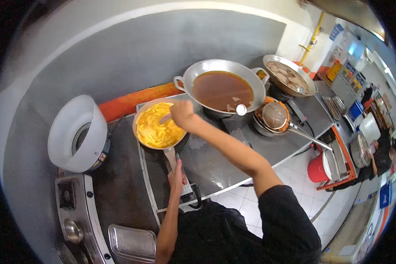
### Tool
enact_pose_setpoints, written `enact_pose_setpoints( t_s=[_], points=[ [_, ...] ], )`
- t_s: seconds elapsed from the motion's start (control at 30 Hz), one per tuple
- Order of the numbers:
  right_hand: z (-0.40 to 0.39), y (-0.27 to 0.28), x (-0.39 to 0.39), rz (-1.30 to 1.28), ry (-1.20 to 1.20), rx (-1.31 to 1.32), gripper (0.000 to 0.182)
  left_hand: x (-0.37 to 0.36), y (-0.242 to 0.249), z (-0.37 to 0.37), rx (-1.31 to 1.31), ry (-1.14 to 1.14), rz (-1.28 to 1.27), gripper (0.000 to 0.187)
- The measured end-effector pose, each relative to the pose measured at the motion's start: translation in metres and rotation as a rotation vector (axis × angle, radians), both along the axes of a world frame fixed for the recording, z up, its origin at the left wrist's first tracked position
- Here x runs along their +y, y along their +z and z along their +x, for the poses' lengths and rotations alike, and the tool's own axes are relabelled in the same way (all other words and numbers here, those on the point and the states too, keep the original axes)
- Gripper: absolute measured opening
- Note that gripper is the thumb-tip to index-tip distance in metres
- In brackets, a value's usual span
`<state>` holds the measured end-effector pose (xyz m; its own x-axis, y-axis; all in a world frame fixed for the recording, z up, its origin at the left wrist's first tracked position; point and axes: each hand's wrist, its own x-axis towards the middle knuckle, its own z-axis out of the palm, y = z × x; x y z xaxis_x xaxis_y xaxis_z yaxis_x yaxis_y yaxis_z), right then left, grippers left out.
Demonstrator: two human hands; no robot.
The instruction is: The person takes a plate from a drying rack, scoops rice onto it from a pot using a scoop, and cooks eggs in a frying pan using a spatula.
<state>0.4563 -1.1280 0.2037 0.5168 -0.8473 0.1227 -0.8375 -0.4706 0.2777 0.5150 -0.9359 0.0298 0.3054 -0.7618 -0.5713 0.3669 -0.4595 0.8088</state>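
My left hand (177,178) is closed around the handle (170,155) of a frying pan on a burner. Soft yellow egg (156,133), partly set in folds, fills the pan. Over the pan's right side, my right hand (183,115) is closed on a greyish-purple utensil, seemingly a spatula (165,118). Its tip dips into the egg, and my fist hides its handle.
A large wok (202,67) of brown liquid stands behind to the right, with another wok (312,86) beyond it. A strainer (275,115) rests over a pot of fried food. At left are a white drum-shaped appliance (70,145) and a steel stove (90,215). Another person (380,154) stands far right.
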Motion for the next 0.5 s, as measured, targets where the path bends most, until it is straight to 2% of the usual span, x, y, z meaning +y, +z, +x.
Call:
enact_pose_setpoints(
  t_s=[0.03,0.07,0.13,0.17,0.23,0.37,0.5],
  points=[
    [-0.004,0.009,0.002,-0.027,-0.012,0.050,0.051,-0.004,-0.001,-0.002,-0.047,-0.031,-0.035,0.047],
    [-0.011,0.043,0.021,0.010,-0.033,0.038,0.055,-0.004,-0.009,-0.001,-0.090,-0.048,-0.055,0.044],
    [-0.028,0.051,0.018,-0.071,0.077,-0.008,0.021,0.004,-0.016,0.002,-0.121,-0.047,-0.052,0.039],
    [-0.030,0.065,0.023,-0.015,0.080,0.005,0.013,0.002,-0.017,0.003,-0.109,-0.049,-0.054,0.038],
    [-0.035,0.088,0.040,0.074,0.094,0.040,0.014,0.000,-0.022,0.000,-0.036,-0.020,-0.055,0.039],
    [-0.018,0.073,0.057,0.212,0.107,0.205,0.017,0.004,-0.010,0.002,-0.057,-0.037,-0.069,0.040],
    [0.015,0.014,0.070,0.236,0.180,0.239,0.018,0.007,-0.007,0.001,-0.131,-0.058,-0.074,0.042]
  ],
)
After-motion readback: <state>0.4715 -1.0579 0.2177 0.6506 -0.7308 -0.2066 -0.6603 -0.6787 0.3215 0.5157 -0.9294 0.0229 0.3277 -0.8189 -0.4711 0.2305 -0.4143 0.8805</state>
